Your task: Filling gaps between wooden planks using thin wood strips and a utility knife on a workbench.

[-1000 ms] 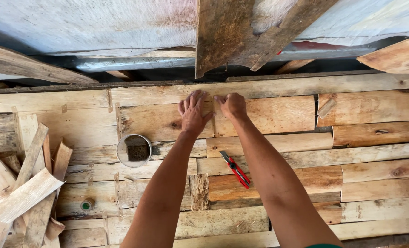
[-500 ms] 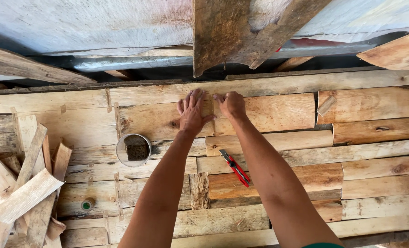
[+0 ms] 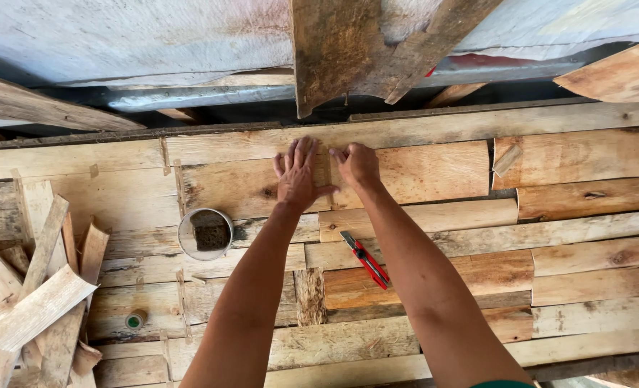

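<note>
My left hand (image 3: 298, 174) lies flat, fingers spread, on a wooden plank (image 3: 247, 187) in a surface built of fitted wood pieces. Right beside it my right hand (image 3: 359, 165) presses with curled fingers on the adjoining plank (image 3: 427, 171), at the seam between the two. Neither hand holds anything. A red utility knife (image 3: 364, 259) lies on the planks just left of my right forearm.
A round tin (image 3: 205, 233) with dark contents sits left of my left arm. A small green-capped bottle (image 3: 135, 319) stands lower left. Loose wood offcuts (image 3: 35, 287) pile at the left. A rough board (image 3: 341, 50) and sheet metal (image 3: 118, 36) lie beyond the planks.
</note>
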